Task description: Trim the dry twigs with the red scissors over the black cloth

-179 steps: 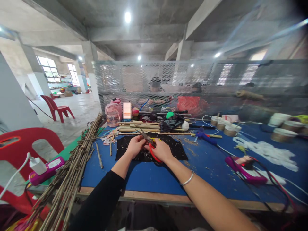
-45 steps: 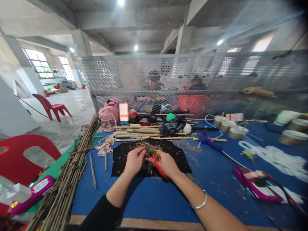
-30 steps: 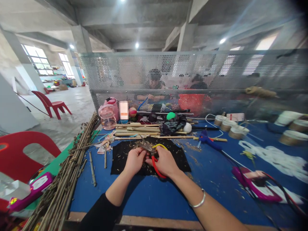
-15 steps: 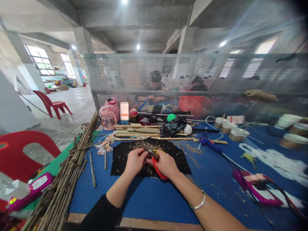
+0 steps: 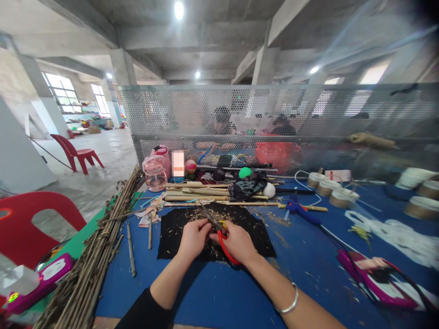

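Observation:
My right hand (image 5: pixel 237 242) is closed round the handles of a pair of scissors (image 5: pixel 223 242) with red and yellow grips. The metal blades point up and to the left, past the fingers of my left hand (image 5: pixel 194 237). That hand is closed in a pinch beside the blades; whatever is between its fingertips is too small to make out. Both hands are over a black cloth (image 5: pixel 171 233) strewn with small pale plant trimmings, which lies on the blue tabletop (image 5: pixel 151 292).
A bundle of dry stems (image 5: pixel 92 260) runs along the left edge. Bamboo sticks (image 5: pixel 195 198) lie behind the cloth, near a pink bottle (image 5: pixel 155 176). On the right are a blue glue gun (image 5: pixel 302 211), white-topped pots (image 5: pixel 344 196) and a purple device (image 5: pixel 377 283). A perforated metal screen (image 5: pixel 192 119) stands behind.
The view has tilted up slightly, so the table things sit lower. Both hands keep their places over the cloth, the scissors still in my right hand.

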`<state>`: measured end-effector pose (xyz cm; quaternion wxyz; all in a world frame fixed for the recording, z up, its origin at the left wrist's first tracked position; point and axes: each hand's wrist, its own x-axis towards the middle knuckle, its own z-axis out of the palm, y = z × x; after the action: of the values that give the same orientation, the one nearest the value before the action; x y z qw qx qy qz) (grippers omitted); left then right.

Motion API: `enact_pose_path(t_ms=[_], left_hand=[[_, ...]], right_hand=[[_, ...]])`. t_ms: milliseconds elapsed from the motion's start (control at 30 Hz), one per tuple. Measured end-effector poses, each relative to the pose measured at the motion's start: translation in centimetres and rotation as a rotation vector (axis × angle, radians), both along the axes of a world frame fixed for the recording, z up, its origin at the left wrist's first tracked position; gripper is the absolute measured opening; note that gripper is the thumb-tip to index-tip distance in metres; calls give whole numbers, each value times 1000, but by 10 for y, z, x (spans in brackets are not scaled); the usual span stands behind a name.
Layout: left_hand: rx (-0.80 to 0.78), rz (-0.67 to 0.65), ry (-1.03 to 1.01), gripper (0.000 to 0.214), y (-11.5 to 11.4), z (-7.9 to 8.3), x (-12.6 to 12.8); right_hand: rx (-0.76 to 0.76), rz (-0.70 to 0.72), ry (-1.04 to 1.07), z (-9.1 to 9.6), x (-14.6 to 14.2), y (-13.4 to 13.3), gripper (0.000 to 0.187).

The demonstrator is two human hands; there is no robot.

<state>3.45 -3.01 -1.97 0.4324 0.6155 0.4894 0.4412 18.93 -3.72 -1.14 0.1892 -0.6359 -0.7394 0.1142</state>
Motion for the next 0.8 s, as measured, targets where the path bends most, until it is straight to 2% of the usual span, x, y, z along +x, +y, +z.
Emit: enact_pose_path(t_ms=[133, 267, 400, 633, 800], left_hand=[[-123, 6, -204, 22, 3, 1, 3], [-180, 51, -233, 18, 0, 5, 6], [-166, 55, -193, 18, -3, 9, 7], [-136, 18, -239, 19, -7, 15, 10], [-92, 4, -221, 22, -6, 12, 8]], right_hand=[[22, 18, 21, -2, 2, -1, 34], [72, 85, 53, -3, 2, -1, 37], [148, 110, 55, -3, 1, 0, 36], [176, 117, 84, -3, -3, 1, 38], [86, 87, 81, -2, -2, 0, 33]])
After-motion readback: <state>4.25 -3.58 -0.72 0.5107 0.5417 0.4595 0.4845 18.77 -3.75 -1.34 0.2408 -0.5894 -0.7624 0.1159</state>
